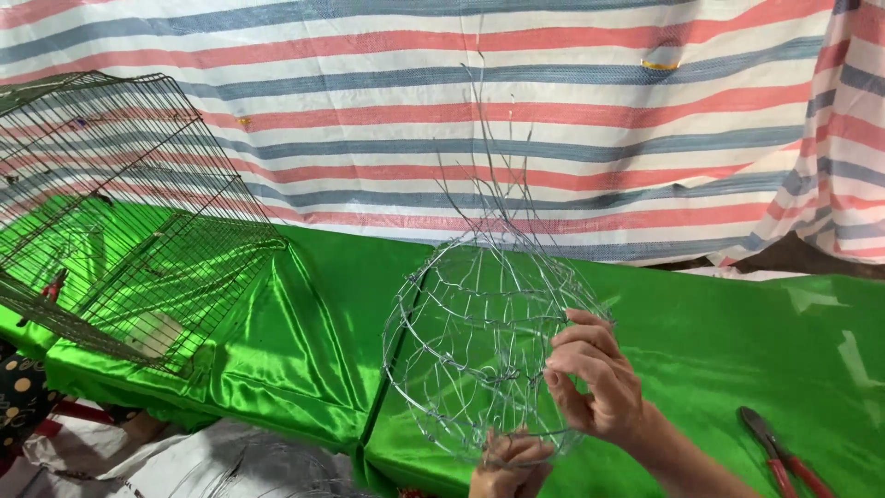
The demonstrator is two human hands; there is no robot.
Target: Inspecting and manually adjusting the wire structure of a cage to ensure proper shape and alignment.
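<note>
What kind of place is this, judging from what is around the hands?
Probably a makeshift craft stall or workshop for wire goods. A striped tarp hangs as a backdrop, green satin cloth covers the tables, a finished wire cage stands there, and red-handled pliers lie by the round wire frame.

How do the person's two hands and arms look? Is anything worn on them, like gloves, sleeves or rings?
Both hands are bare: no gloves show on the right hand or the left hand. The right forearm is uncovered, with no sleeve, watch or bracelet in view. No ring can be seen. The left hand is cut off by the picture's lower edge.
</note>
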